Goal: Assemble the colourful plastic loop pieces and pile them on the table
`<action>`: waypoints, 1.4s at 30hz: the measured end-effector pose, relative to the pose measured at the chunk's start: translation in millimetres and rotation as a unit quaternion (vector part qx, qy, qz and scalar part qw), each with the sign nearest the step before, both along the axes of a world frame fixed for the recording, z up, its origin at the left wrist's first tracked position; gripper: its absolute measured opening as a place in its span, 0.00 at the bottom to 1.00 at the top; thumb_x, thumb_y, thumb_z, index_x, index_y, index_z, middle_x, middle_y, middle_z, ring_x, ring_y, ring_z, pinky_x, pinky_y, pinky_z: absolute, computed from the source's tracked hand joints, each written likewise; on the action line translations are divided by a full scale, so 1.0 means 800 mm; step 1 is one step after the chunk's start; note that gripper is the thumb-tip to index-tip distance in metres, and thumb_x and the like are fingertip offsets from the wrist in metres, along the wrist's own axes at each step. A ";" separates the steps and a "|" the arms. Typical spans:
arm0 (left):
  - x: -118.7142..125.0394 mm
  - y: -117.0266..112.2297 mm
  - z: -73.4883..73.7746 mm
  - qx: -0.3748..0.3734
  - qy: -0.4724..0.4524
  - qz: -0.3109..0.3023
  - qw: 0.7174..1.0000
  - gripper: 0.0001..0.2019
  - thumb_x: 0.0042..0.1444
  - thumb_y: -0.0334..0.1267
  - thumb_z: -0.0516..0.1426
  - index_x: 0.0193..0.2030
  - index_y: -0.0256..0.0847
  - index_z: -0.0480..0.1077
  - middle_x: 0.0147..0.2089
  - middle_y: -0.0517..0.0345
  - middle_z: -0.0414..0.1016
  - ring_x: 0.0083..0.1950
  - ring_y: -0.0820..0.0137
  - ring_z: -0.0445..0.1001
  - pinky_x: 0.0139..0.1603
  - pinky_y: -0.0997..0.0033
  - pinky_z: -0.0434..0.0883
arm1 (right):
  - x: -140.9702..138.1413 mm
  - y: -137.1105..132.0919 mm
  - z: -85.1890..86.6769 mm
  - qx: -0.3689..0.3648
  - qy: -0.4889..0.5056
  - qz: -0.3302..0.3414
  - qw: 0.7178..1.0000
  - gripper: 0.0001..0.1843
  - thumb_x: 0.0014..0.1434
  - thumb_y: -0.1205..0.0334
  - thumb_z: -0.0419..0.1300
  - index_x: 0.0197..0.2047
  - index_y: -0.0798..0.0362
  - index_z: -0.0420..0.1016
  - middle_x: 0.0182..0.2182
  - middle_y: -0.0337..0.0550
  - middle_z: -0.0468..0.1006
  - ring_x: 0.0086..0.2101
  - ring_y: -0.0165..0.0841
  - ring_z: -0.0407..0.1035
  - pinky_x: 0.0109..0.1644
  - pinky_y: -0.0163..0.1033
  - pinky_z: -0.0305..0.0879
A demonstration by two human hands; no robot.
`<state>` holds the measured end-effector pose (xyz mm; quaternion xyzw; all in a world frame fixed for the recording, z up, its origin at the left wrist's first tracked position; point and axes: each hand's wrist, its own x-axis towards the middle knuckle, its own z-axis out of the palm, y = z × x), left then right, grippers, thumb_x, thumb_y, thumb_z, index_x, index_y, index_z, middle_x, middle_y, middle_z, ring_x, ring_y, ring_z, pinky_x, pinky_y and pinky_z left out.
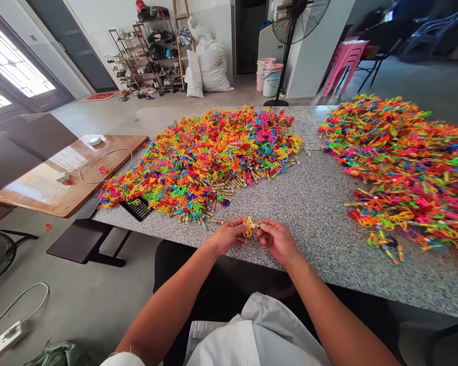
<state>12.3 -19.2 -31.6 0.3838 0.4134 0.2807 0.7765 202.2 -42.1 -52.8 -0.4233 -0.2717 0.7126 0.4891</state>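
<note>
Near the front edge of the speckled stone table [309, 203], my two hands meet over one small piece. My left hand [231, 236] pinches a yellow looped plastic piece [248, 227]. Fingers of my right hand [277, 239] are closed on a short, banded, multicoloured stick [256, 225] at the loop's right side. Whether the stick and the loop are joined I cannot tell. Just beyond my hands spreads a large heap of bright plastic loops [213, 152], with striped sticks along its front edge. A second heap [404, 162] of similar pieces lies to the right.
A black slotted tray [137, 208] sits under the left heap's edge. At left stands a wooden table [72, 173] with a white cable. Behind are a standing fan [290, 46], white sacks [211, 63], lidded buckets [272, 79], a shoe rack [152, 51] and pink stools [343, 61].
</note>
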 end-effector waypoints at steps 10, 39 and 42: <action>0.011 -0.006 0.002 0.049 -0.029 0.115 0.992 0.22 0.51 0.54 0.68 0.41 0.40 0.68 0.34 0.62 0.72 0.28 0.76 0.71 0.28 0.74 0.72 | 0.001 -0.008 0.055 0.079 -0.057 -0.062 0.993 0.16 0.53 0.50 0.71 0.38 0.52 0.77 0.23 0.35 0.77 0.18 0.26 0.67 0.18 0.31 0.60; 0.027 -0.021 -0.008 0.242 0.160 0.114 0.950 0.14 0.61 0.50 0.60 0.35 0.40 0.69 0.27 0.63 0.68 0.28 0.75 0.67 0.30 0.74 0.66 | -0.038 -0.026 0.006 0.024 -0.034 -0.126 0.991 0.22 0.51 0.47 0.74 0.40 0.53 0.76 0.27 0.39 0.80 0.23 0.29 0.72 0.25 0.33 0.70; 0.022 -0.021 -0.019 0.212 0.150 0.161 0.952 0.15 0.60 0.52 0.60 0.35 0.41 0.68 0.27 0.63 0.68 0.27 0.74 0.66 0.28 0.75 0.65 | -0.041 -0.018 -0.004 0.024 -0.074 -0.070 0.994 0.23 0.55 0.42 0.70 0.42 0.52 0.75 0.27 0.39 0.79 0.22 0.29 0.71 0.24 0.34 0.69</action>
